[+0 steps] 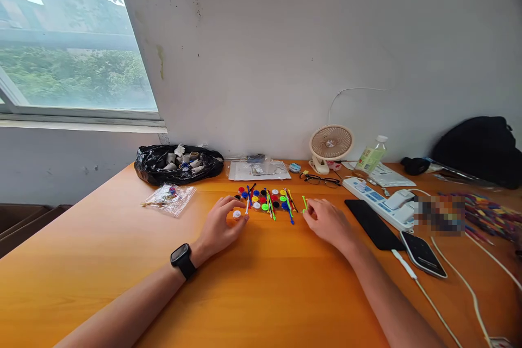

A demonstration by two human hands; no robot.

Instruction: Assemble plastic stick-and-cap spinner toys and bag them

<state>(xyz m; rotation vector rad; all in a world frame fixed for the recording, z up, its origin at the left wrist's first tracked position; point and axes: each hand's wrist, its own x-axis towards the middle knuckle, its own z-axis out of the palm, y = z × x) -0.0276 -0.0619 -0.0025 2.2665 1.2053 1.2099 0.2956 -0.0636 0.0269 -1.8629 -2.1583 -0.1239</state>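
A small heap of coloured plastic discs and thin sticks (267, 199) lies on the orange table (261, 293), between my two hands. My left hand (222, 224), with a black watch on its wrist, rests at the heap's left side; its fingertips pinch a small white disc (237, 215), and a white stick (247, 207) lies just beside them. My right hand (326, 220) sits at the heap's right side, its fingertips closed on a thin green stick (304, 203).
A black bag of small rolls (177, 165) and clear plastic packets (169, 197) lie far left. A desk fan (330, 145), glasses (321, 179), bottle (371, 156), power strip (377, 202), two phones (422, 253) with cables, and a black backpack (481, 149) crowd the right.
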